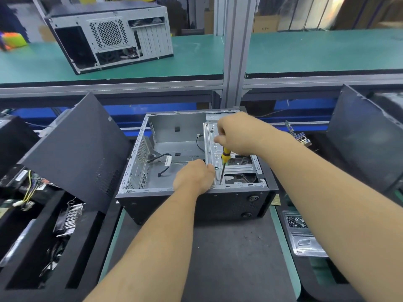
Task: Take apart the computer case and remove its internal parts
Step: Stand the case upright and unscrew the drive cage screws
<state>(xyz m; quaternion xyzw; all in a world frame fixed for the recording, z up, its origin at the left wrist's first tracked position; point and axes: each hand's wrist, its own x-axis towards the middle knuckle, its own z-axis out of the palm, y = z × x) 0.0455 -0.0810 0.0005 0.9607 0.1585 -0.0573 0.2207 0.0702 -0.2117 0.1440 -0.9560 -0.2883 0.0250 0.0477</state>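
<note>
Head view shows the computer case (196, 171) open on the bench (239, 258). Right hand (235, 132) has its grip clenched on the screwdriver (224, 163); left hand (194, 176) pinches the drive cage (231, 158). Its sheet metal looks stiff, light and sharp-edged, so the folded rim seems the best hold.

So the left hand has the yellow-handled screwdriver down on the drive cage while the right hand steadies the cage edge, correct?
Not quite: the hands are swapped. The head view shows the right hand gripping the yellow-handled screwdriver, tip down on the drive cage, while the left hand rests at the cage edge.
</note>
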